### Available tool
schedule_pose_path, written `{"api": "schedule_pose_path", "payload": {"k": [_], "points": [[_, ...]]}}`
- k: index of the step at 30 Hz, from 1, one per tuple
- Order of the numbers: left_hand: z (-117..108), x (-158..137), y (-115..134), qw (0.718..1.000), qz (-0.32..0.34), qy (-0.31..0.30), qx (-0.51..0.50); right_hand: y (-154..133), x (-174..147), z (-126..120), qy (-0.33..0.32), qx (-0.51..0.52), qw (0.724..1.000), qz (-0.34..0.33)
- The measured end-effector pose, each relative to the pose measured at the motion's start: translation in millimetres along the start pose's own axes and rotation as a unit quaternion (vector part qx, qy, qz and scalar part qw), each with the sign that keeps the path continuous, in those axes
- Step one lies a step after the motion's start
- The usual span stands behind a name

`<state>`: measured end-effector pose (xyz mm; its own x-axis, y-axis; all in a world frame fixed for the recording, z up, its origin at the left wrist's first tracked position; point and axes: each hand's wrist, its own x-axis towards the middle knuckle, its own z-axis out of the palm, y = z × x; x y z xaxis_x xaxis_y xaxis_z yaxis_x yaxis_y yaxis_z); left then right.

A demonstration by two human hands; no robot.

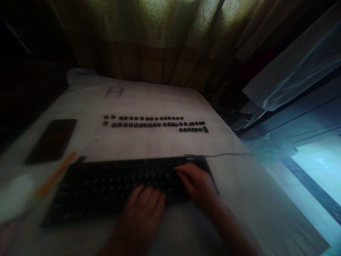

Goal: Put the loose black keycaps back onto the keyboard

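A black keyboard (128,161) lies in front of me in dim light. My left hand (146,206) rests on its front edge right of the middle, fingers stretched over the keys and apparently holding nothing. Over the keyboard's right part, my right hand (195,183) is closed, thumb and fingers brought together in a pinch low over the keys. Whatever is between those fingertips is too dark and blurred to make out. Beyond the keyboard, loose black keycaps (145,124) stand in rows on the cloth.
A white cloth (149,99) covers the table. At the left lie a dark flat phone-like slab (53,140), an orange stick-like tool (57,174) and a blurred white object (17,195). The keyboard's cable (226,154) runs off the right edge. Patterned curtains (154,28) hang behind.
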<state>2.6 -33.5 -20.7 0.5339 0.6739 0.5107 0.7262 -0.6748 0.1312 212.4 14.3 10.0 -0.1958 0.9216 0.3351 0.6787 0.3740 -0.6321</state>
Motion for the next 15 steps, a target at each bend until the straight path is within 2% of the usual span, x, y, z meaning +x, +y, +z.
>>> {"api": "schedule_pose_path", "payload": {"k": [3, 6, 10, 15], "points": [[2, -1, -1, 1.0, 0.009, 0.029, 0.001, -3, -6, 2, 0.047, 0.002, 0.999, 0.002], [1, -2, -2, 0.999, 0.014, 0.036, -0.013, -6, -10, 4, 0.067, -0.014, 0.998, -0.008], [-2, -3, -1, 0.995, 0.036, 0.076, -0.059, -10, -14, 4, 0.095, -0.052, 0.994, -0.028], [-2, -1, 2, 0.986, 0.068, 0.102, -0.112, -12, -18, 6, 0.063, -0.062, 0.993, -0.078]]}}
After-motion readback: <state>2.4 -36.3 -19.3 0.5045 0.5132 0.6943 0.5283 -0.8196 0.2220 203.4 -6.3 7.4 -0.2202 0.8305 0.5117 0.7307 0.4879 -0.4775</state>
